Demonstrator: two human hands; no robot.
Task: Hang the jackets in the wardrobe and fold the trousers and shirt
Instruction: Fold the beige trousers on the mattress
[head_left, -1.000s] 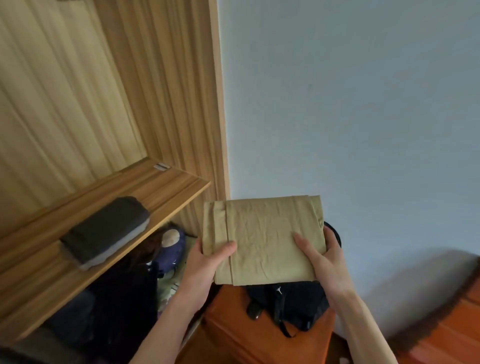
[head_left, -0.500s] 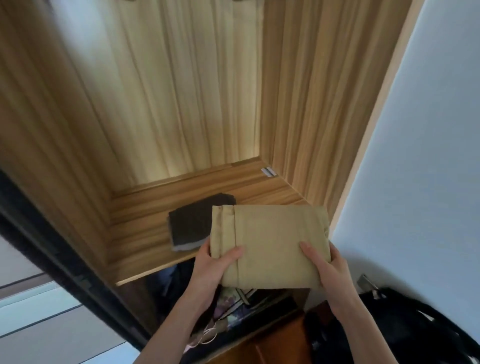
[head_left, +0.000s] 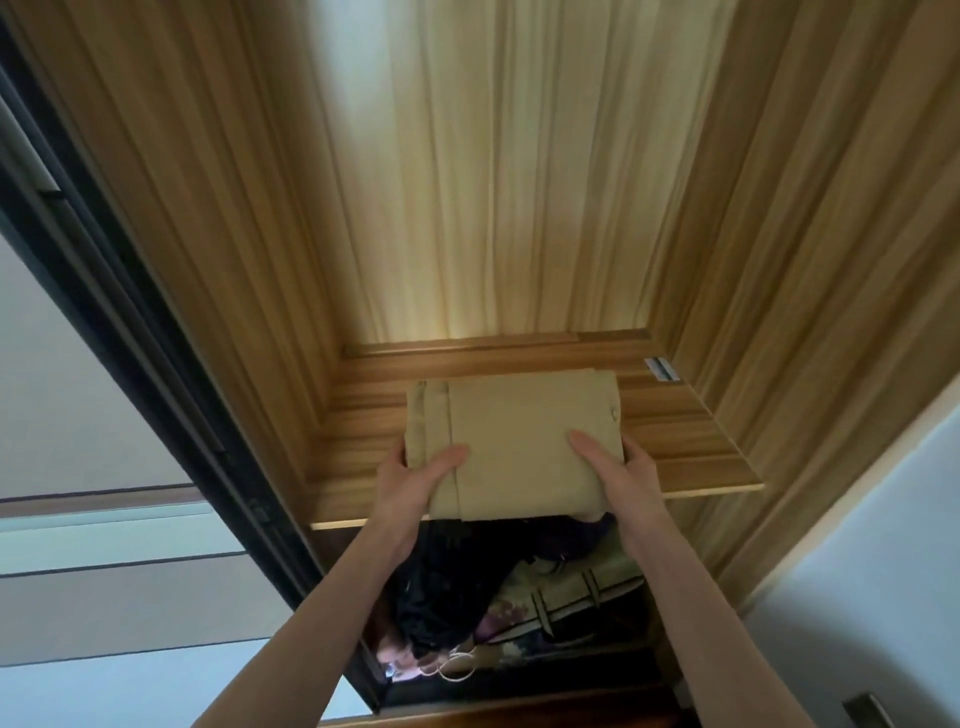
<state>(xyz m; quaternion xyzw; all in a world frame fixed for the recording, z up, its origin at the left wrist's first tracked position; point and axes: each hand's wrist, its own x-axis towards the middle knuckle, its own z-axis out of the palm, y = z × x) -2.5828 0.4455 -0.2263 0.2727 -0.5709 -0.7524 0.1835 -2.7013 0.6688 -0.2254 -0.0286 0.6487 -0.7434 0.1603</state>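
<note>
Dark door frame (head_left: 156, 364) runs diagonally down the L side; wood side panel (head_left: 218, 218) just inside it. Back panel (head_left: 493, 182) and R side panel (head_left: 805, 234) box in the shelf (head_left: 691, 441). Small silver fitting (head_left: 661, 369) at back-R corner of shelf. Under the shelf: dark clothes (head_left: 441, 587) bunched L, a beige strapped bag (head_left: 571, 592) to the R, partly hidden.

Folded tan trousers (head_left: 514, 436) sit flat over shelf centre, near edge overhanging the front lip; can't tell if anything lies beneath. L hand (head_left: 410, 483) grips near-L corner: thumb on top, fingers curled under, pinching the fabric. R hand (head_left: 623, 473) grips near-R corner the same way, thumb on top, rest below. Both grips at the front edge, forearms coming up from below.

Room: bare shelf strip L of the trousers up to the side panel, wider strip R. Open gap behind to the back panel. Tall open space above.
</note>
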